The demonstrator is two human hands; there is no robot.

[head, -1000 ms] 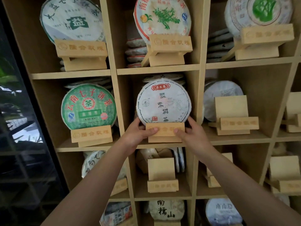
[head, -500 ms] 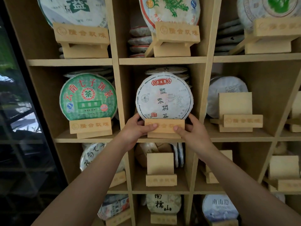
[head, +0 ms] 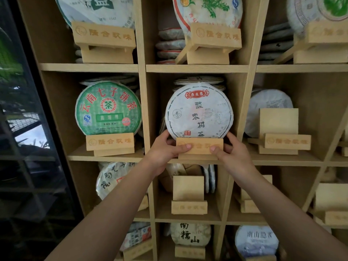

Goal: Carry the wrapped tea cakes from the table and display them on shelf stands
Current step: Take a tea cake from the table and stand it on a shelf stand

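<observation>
Placement step: a white wrapped tea cake (head: 199,110) stands upright on a wooden stand (head: 199,148) in the middle shelf (head: 105,158) compartment, while the left hand (head: 163,151) and right hand (head: 232,153) each hold a partly closed grip on the stand's ends, thumbs on its front face. The next move probably calls for squaring the stand, then letting go gently. The worktop is out of view, and 2 neighbouring stands (head: 278,129) hide the cakes behind them.
</observation>
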